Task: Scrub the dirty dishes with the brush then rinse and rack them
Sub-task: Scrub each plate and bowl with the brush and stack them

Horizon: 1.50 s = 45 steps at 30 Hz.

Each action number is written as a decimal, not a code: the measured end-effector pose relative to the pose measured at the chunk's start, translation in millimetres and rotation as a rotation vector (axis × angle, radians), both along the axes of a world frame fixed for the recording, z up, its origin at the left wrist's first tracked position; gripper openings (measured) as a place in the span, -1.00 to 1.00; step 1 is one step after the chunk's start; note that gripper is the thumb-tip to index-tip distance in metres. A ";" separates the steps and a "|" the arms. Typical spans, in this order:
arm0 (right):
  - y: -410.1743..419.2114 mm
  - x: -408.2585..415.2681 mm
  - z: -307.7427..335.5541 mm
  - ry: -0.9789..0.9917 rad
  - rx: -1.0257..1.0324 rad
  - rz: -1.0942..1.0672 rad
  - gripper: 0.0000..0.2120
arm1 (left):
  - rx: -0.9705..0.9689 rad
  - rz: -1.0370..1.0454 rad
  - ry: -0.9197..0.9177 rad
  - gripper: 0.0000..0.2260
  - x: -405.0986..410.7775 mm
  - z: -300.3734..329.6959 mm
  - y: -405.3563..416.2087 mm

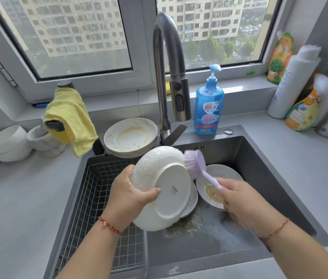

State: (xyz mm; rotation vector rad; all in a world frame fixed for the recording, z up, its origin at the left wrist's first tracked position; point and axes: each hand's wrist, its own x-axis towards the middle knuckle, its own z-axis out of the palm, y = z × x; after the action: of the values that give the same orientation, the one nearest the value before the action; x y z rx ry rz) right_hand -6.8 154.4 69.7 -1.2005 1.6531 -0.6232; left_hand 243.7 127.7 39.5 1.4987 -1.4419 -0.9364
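Head view: the left hand [127, 193] grips a white plate [161, 188] by its left rim, thumb across the underside, fingers hidden behind it. The plate is tilted on edge over the sink [269, 178], its base turned toward the camera and sudsy along the upper rim. The right hand [239, 200] is curled round the handle of a lilac brush [196, 161]. The handle runs up and to the left from that hand, so the bristles touch the plate's upper right rim, the side away from the left hand.

Two dirty plates [213, 190] lie in the sink just below and right of the held one. More soiled plates [130, 135] are stacked at the back left corner beside the tap [167, 63]. A wire rack [100, 198] sits in the sink's left part, under the left forearm.

By my judgement scrubbing is under way. Rinsing means lifting the plate up and back toward the tap.
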 end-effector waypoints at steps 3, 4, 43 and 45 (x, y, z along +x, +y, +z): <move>13.3 -0.2 -20.6 -0.137 0.216 -0.051 -0.64 | 0.023 0.048 0.228 -0.39 13.4 -3.6 -4.2; 16.9 1.0 -23.2 -0.184 0.243 -0.060 -0.62 | 0.037 0.061 0.332 -0.37 17.8 -6.0 -5.8; 12.0 18.0 -33.5 0.433 -0.138 0.300 -0.58 | -0.161 0.252 -0.004 -0.62 8.0 21.5 -17.0; 8.2 10.5 -35.8 0.410 -0.124 0.271 -0.61 | -0.280 0.173 -0.259 -0.62 9.1 35.2 -14.4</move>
State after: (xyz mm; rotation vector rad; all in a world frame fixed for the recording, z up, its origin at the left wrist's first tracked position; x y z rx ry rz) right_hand 3.7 162.6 33.9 -1.6949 1.7567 -0.3252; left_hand 252.8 113.3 74.7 1.5424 -1.5243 -0.4268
